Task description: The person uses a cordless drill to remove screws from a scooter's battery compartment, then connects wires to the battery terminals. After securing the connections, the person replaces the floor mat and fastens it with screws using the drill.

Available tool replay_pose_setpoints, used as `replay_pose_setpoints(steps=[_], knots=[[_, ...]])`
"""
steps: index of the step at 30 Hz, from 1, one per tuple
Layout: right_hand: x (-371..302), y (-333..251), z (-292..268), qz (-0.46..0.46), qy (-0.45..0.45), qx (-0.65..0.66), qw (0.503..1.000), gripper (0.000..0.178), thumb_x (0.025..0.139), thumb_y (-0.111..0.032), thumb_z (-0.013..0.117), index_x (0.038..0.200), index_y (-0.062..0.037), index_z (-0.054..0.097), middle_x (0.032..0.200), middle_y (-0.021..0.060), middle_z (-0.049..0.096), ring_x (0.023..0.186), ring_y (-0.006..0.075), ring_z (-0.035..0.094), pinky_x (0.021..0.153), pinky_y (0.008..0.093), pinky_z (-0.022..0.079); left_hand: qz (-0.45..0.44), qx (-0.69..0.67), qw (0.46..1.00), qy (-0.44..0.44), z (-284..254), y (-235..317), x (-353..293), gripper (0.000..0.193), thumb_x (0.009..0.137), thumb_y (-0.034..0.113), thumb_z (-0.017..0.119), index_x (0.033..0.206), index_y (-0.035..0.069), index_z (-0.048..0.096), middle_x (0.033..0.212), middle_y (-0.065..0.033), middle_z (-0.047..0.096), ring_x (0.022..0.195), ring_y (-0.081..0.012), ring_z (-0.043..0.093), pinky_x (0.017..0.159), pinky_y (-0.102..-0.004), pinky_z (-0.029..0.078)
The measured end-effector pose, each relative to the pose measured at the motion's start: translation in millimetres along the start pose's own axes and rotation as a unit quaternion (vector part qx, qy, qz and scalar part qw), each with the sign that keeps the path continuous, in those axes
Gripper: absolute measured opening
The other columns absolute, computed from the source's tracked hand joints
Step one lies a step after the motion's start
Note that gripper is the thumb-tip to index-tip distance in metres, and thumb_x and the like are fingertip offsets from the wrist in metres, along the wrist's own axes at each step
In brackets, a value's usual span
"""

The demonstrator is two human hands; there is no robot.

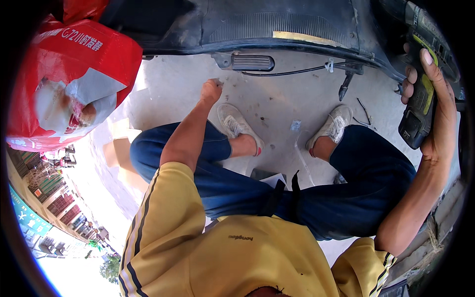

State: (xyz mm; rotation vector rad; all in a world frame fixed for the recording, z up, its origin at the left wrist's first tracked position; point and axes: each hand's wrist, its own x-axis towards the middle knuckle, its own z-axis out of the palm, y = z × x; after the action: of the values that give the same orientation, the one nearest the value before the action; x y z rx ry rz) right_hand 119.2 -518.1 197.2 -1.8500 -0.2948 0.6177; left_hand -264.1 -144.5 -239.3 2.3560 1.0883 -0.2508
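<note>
My right hand (439, 94) is wrapped around the grip of a black and yellow-green cordless power tool (424, 101), with its battery end pointing down toward me. The tool's head is partly hidden in the dark at the right rim. My left hand (212, 90) is closed just below the edge of a dark vehicle body (277, 24). Whatever is in those fingers, if anything, is too small to make out. Close to the left hand, a black ribbed foot pedal (253, 63) sits under the vehicle's edge. A black cable (292, 73) runs from beside it toward a dark stand-like lever (346, 85).
A large red plastic bag (109, 54) fills the upper left. My shoes (236, 123) are on the pale floor (282, 104), with a thin black strip (363, 111) beside the right one. Cardboard (118, 158) lies to the left. Shopfronts (54, 193) stand farther off.
</note>
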Motion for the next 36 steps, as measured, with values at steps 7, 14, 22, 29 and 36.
replay_pose_setpoints(steps=[7, 14, 22, 29, 36], knots=[[5, -4, 15, 0.014, 0.009, -0.041, 0.999, 0.061, 0.105, -0.045, 0.069, 0.143, 0.0018, 0.064, 0.085, 0.0016, 0.066, 0.069, 0.0065, 0.063, 0.065, 0.0189, 0.055, 0.035, 0.047, 0.989, -0.134, 16, 45, -12, 0.017, 0.09, 0.022, 0.071, 0.099, 0.011, 0.081, 0.106, -0.021, 0.078, 0.102, -0.0425, 0.074, 0.093, -0.0508, 0.059], [1, -15, 25, 0.032, -0.002, 0.028, 0.999, 0.051, 0.097, -0.04, 0.08, 0.122, 0.0031, 0.068, 0.083, 0.0038, 0.068, 0.065, 0.0098, 0.066, 0.061, 0.0224, 0.057, 0.144, 0.144, 0.977, -0.065, 58, 53, -42, 0.017, 0.088, 0.015, 0.072, 0.104, 0.007, 0.07, 0.106, -0.0221, 0.075, 0.097, -0.045, 0.073, 0.088, -0.0533, 0.059], [7, -19, 15, 0.044, -0.01, 0.025, 0.999, 0.043, 0.094, -0.031, 0.086, 0.107, 0.0046, 0.066, 0.079, 0.0054, 0.067, 0.064, 0.0122, 0.065, 0.057, 0.0267, 0.054, 0.302, 0.27, 0.855, -0.324, 33, 115, -63, 0.032, 0.081, 0.003, 0.07, 0.113, 0.004, 0.07, 0.113, -0.021, 0.07, 0.117, -0.0386, 0.068, 0.096, -0.0489, 0.058], [17, -4, 13, 0.045, -0.029, -0.077, 0.996, 0.045, 0.094, -0.037, 0.079, 0.101, 0.0072, 0.071, 0.073, 0.0106, 0.069, 0.068, 0.0187, 0.068, 0.07, 0.0367, 0.055, 0.407, -0.026, 0.838, -0.361, -186, 332, -110, 0.03, 0.086, 0.003, 0.07, 0.116, 0.001, 0.072, 0.105, -0.0158, 0.069, 0.098, -0.0365, 0.07, 0.088, -0.0449, 0.056], [29, 5, 20, 0.042, -0.043, -0.171, 0.983, 0.051, 0.092, -0.043, 0.079, 0.108, 0.0053, 0.074, 0.077, 0.0175, 0.071, 0.079, 0.0322, 0.072, 0.082, 0.0439, 0.054, 0.388, -0.218, 0.894, -0.049, -218, 418, 35, 0.019, 0.103, 0.003, 0.064, 0.119, 0.0, 0.072, 0.108, -0.0144, 0.074, 0.1, -0.0236, 0.072, 0.093, -0.0355, 0.056]])
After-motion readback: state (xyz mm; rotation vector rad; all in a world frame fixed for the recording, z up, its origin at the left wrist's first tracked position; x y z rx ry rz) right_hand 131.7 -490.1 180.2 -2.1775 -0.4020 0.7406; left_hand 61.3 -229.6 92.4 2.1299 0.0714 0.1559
